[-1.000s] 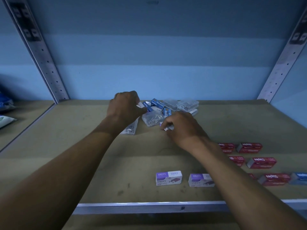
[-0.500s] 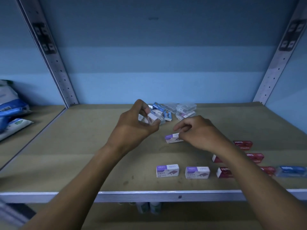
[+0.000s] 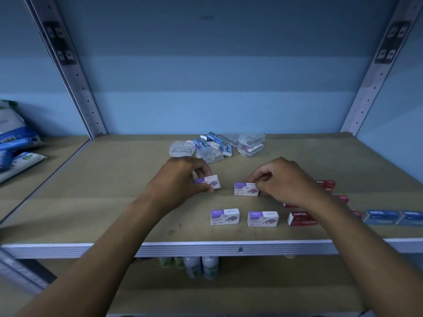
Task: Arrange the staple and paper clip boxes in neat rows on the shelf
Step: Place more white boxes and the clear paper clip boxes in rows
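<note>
My left hand (image 3: 180, 179) pinches a white-and-purple staple box (image 3: 209, 181), tilted just above the shelf board (image 3: 119, 202). My right hand (image 3: 286, 181) grips a second white-and-purple staple box (image 3: 246, 189) that rests on the board. Two more such boxes (image 3: 225, 216) (image 3: 263, 218) stand side by side near the front edge. To their right lie red staple boxes (image 3: 301, 218) and blue staple boxes (image 3: 381, 217), partly hidden by my right forearm. A loose pile of blue boxes and clear paper clip boxes (image 3: 217, 146) sits at the back.
Perforated metal uprights (image 3: 75, 78) (image 3: 375, 74) frame the bay at both back corners. Blue and white bags (image 3: 16, 143) lie on the neighbouring shelf to the left. Small bottles (image 3: 201, 266) stand on the shelf below the metal front rim (image 3: 240, 248).
Both hands pulled back from the rear pile toward the front, each bringing a white-and-purple box. The right-hand box now rests behind the front row.
</note>
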### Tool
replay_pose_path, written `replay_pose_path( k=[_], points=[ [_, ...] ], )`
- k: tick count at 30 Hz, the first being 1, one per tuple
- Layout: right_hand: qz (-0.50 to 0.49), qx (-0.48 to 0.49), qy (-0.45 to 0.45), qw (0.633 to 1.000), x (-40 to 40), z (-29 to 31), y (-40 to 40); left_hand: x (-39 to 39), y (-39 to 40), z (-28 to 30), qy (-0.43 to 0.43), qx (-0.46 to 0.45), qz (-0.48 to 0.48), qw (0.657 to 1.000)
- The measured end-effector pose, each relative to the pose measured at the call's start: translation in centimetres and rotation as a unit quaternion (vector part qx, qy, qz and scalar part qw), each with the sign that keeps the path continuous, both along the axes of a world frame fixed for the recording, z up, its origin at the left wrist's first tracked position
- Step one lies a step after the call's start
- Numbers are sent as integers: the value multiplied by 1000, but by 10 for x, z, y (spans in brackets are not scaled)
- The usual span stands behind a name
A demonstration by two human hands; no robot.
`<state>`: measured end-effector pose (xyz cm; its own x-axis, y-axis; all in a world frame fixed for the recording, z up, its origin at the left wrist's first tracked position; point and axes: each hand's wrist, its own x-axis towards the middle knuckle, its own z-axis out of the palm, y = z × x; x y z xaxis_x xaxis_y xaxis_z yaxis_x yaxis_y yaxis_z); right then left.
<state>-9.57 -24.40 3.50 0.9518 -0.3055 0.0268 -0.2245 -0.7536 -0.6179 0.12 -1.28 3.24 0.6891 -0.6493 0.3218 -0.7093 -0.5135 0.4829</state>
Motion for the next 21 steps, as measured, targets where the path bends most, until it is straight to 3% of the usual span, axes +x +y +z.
replay_pose_path(
  k=[10, 21],
  points=[
    [36, -14, -22, 999, -1, 3, 3, 6, -9, -13, 20, 59, -16, 998],
    [70, -50, -33, 996, 3, 6, 5, 12, -5, -13, 15, 53, -10, 998]
  ],
)
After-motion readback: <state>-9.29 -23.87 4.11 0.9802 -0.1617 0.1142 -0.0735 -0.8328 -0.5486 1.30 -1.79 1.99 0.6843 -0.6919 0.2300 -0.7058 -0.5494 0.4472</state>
